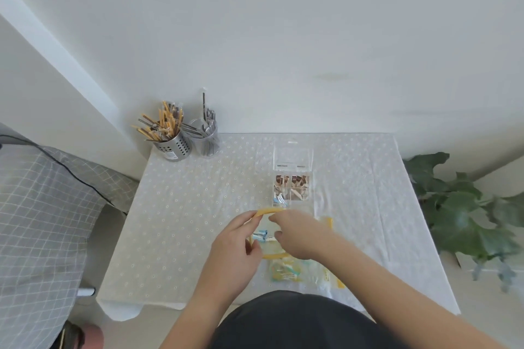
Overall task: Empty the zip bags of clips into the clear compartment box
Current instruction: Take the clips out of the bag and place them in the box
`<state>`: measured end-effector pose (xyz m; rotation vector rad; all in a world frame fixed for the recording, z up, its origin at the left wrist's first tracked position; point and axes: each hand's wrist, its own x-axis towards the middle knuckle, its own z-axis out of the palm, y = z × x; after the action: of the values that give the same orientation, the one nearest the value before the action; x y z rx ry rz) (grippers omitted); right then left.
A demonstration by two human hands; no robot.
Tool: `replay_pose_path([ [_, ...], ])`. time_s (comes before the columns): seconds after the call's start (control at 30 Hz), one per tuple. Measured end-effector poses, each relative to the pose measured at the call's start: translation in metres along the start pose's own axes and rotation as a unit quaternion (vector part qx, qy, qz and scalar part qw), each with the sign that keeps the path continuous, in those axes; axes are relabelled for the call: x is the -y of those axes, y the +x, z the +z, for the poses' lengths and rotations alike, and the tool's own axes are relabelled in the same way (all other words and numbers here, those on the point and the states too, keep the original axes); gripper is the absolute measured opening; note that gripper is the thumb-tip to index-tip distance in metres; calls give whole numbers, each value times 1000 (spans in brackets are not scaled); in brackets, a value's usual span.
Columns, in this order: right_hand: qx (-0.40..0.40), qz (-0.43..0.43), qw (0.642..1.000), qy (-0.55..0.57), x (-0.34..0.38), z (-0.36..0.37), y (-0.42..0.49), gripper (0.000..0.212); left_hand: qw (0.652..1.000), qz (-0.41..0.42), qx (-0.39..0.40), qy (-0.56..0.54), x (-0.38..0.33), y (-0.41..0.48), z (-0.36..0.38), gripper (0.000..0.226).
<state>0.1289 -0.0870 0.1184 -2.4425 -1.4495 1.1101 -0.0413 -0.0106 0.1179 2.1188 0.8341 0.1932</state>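
Observation:
A clear compartment box (293,188) lies open on the table, its lid folded back toward the wall. Brown clips fill its far compartments and blue-white clips lie in a nearer one. Just in front of it I hold a clear zip bag with a yellow zip strip (269,211), blue clips (260,235) still inside. My left hand (235,246) pinches the bag's left edge. My right hand (297,235) grips its right side near the mouth. Another zip bag with green-yellow clips (286,270) lies flat close to me, and a further bag (329,222) pokes out behind my right wrist.
A perforated steel cup of pencils (170,142) and a clear cup of metal utensils (207,140) stand at the table's far left corner by the wall. A leafy plant (465,215) is off the right edge, a checked grey bed (42,221) to the left.

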Motion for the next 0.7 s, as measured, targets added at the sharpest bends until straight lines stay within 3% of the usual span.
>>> replay_pose_path([
  [0.17, 72, -2, 993, -97, 15, 17, 14, 28, 999, 27, 19, -5, -1, -3, 0, 61],
  [0.4, 125, -9, 977, -172, 23, 30, 35, 29, 998, 41, 36, -15, 3, -12, 0, 62],
  [0.6, 73, -55, 971, -221, 14, 49, 38, 33, 999, 30, 24, -18, 4, -18, -1, 59],
  [0.7, -4, -89, 979, -184, 4, 55, 35, 35, 999, 28, 23, -20, -1, -20, -1, 60],
])
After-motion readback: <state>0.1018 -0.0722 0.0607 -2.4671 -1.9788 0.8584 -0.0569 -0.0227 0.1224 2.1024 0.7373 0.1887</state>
